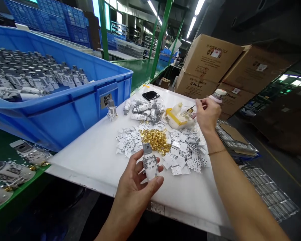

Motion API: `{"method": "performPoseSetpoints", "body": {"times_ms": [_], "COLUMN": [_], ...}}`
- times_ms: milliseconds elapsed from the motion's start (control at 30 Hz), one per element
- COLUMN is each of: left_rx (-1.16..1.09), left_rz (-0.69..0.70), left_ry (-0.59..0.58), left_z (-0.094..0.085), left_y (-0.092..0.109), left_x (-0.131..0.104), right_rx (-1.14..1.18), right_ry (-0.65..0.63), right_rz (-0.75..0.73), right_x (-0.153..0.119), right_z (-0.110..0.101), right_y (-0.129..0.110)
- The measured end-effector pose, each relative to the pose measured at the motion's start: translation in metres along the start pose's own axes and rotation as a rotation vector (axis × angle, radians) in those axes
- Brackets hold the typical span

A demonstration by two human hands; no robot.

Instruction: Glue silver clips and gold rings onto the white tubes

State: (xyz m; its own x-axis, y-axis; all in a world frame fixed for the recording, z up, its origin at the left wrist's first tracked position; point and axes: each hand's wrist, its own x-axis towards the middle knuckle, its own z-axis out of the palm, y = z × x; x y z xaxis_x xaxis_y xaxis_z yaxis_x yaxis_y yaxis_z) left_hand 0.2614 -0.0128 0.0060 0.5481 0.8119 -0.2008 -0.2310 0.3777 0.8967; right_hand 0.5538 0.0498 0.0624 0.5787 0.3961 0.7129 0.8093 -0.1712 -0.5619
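My left hand (137, 185) is closed around a white cylindrical model part with a grey block at its top (150, 164), held upright above the table's front. Farther back on the right, my right hand (207, 112) pinches a thin dark stick-like tool (191, 109). Its far end reaches over a small yellow-edged tray (176, 119) that holds a translucent squeeze bottle (177, 108). Between the hands lies a heap of small gold rings (155, 140). Flat white plates with holes lie in piles to its left (127, 140) and right (183, 150).
A big blue crate (90, 100) full of similar parts (35, 73) borders the table's left. More white parts (145, 110) and a black phone-like object (151, 95) lie at the back. Cardboard boxes (203, 63) rise behind; larger white parts (12, 174) sit on a green ledge.
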Motion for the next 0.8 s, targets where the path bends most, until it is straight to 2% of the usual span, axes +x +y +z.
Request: {"method": "performPoseSetpoints", "body": {"times_ms": [67,133,167,233,300,433,600,667,700,800], "left_rx": [0.042,0.111,0.152,0.216,0.250,0.256,0.251,0.259,0.256,0.218], "left_rz": [0.044,0.077,0.087,0.097,0.108,0.135,0.132,0.121,0.110,0.049], "left_ry": [-0.015,-0.012,-0.007,-0.002,-0.008,-0.031,-0.022,-0.011,-0.001,0.056], "left_z": [-0.002,-0.004,-0.004,-0.004,-0.002,0.004,0.008,0.006,0.006,0.005], "left_y": [-0.006,-0.011,-0.013,-0.017,-0.019,-0.019,-0.018,-0.019,-0.019,-0.019], "left_x": [0.001,0.002,0.002,0.005,0.007,0.007,0.006,0.006,0.006,0.006], "right_rx": [0.060,0.189,0.257,0.513,0.568,0.485,0.468,0.466,0.468,0.398], "right_ry": [0.074,0.070,0.033,-0.117,-0.238,-0.414,-0.488,-0.439,-0.371,-0.040], "right_rz": [-0.055,-0.084,-0.084,-0.018,0.056,-0.040,-0.133,-0.133,-0.128,-0.144], "right_x": [-0.012,-0.033,-0.047,-0.077,-0.105,-0.135,-0.141,-0.135,-0.128,-0.090], "right_z": [-0.022,-0.046,-0.058,-0.079,-0.093,-0.102,-0.102,-0.103,-0.101,-0.087], "right_y": [-0.021,-0.045,-0.056,-0.076,-0.089,-0.091,-0.084,-0.085,-0.085,-0.077]}}
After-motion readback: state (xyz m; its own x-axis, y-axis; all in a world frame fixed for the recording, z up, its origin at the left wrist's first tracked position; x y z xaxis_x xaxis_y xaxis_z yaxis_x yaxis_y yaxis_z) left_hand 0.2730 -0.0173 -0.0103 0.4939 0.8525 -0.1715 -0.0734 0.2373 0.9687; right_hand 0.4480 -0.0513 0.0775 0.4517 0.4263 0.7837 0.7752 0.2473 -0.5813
